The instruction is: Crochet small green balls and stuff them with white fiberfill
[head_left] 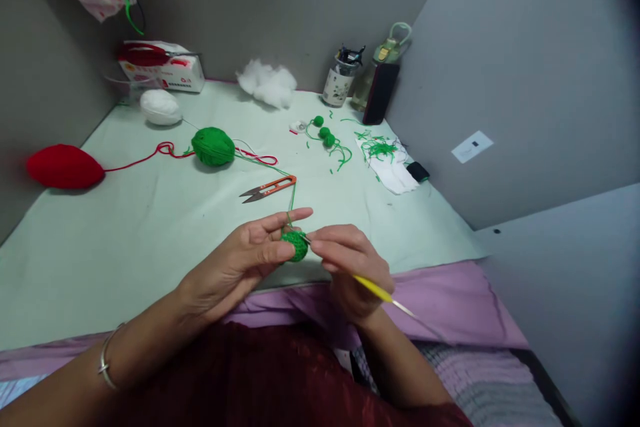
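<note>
My left hand (245, 260) pinches a small green crocheted piece (296, 245) between thumb and fingers, its forefinger stretched out with the green strand running over it. My right hand (350, 267) is closed on a yellow-handled crochet hook (380, 291), whose metal tip meets the green piece. The strand leads back across the pale green table (125, 247) to a green yarn ball (213, 146). Orange thread snips (269, 189) lie just beyond my hands.
A red yarn ball (64, 166) lies far left, its strand trailing right. Behind are a white yarn ball (160, 107), a tissue pack (163, 67), white stuffing (267, 83), a jar (340, 80), a bottle (383, 80), three small green balls (324, 131) and green scraps on white paper (393, 163).
</note>
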A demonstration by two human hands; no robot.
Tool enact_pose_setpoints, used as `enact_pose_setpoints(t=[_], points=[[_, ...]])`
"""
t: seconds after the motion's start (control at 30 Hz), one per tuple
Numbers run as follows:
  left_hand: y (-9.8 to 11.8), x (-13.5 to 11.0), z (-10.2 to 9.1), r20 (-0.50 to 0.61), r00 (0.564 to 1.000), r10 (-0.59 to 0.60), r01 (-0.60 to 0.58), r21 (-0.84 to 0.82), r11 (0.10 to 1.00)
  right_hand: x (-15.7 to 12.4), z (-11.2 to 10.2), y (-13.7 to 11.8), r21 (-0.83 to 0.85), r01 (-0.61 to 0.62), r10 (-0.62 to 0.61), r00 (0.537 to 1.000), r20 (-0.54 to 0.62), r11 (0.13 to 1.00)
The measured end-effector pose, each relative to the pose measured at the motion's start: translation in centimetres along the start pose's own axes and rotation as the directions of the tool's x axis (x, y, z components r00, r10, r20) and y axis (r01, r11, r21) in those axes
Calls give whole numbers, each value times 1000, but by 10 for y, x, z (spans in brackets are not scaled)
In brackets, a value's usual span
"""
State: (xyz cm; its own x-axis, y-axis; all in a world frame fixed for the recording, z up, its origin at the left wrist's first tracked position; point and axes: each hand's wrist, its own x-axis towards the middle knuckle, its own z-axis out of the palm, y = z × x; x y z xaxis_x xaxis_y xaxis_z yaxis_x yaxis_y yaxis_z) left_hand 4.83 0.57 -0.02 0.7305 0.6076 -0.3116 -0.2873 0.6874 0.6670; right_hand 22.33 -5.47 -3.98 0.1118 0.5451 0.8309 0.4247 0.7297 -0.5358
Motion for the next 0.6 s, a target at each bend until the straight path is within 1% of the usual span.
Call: enact_pose_setpoints(t=[0.1, 0.17, 0.23, 0.3, 0.37, 0.43, 0.47, 0.5, 0.53, 0.57, 0.6], points=[[4, 1, -3, -65, 996, 64, -57, 106, 993, 3, -7, -3, 102, -156, 152, 987, 48, 982], [6, 1, -6, -68, 992, 106, -91, 198, 976, 4, -11, -6, 169, -272, 268, 962, 46, 947], [6, 1, -9, -43, 990, 135, -118, 275, 954, 5, -13, -6, 269, -393, 401, 916, 26, 879], [7, 0, -11, -18, 988, 154, -139, 330, 934, 6, -14, -5, 368, -476, 503, 864, 25, 799], [8, -1, -11, -7, 985, 173, -157, 382, 911, 9, -14, -3, 450, -527, 565, 823, 60, 721], [7, -1, -10, -13, 981, 196, -172, 426, 888, 11, -13, -2, 498, -569, 590, 796, 135, 654], [5, -1, -9, -21, 978, 209, -179, 436, 882, 11, -12, -2, 492, -579, 584, 795, 163, 650], [3, -1, -7, -30, 975, 221, -187, 436, 880, 11, -12, -3, 447, -576, 565, 806, 175, 684], [1, 0, -6, -41, 972, 233, -194, 426, 884, 10, -11, -5, 357, -544, 523, 837, 162, 759], [-3, 1, -4, -52, 968, 244, -203, 406, 891, 8, -10, -6, 219, -470, 452, 883, 129, 855], [-6, 2, -2, -63, 965, 254, -212, 379, 901, 6, -8, -8, 45, -350, 344, 933, 104, 936]])
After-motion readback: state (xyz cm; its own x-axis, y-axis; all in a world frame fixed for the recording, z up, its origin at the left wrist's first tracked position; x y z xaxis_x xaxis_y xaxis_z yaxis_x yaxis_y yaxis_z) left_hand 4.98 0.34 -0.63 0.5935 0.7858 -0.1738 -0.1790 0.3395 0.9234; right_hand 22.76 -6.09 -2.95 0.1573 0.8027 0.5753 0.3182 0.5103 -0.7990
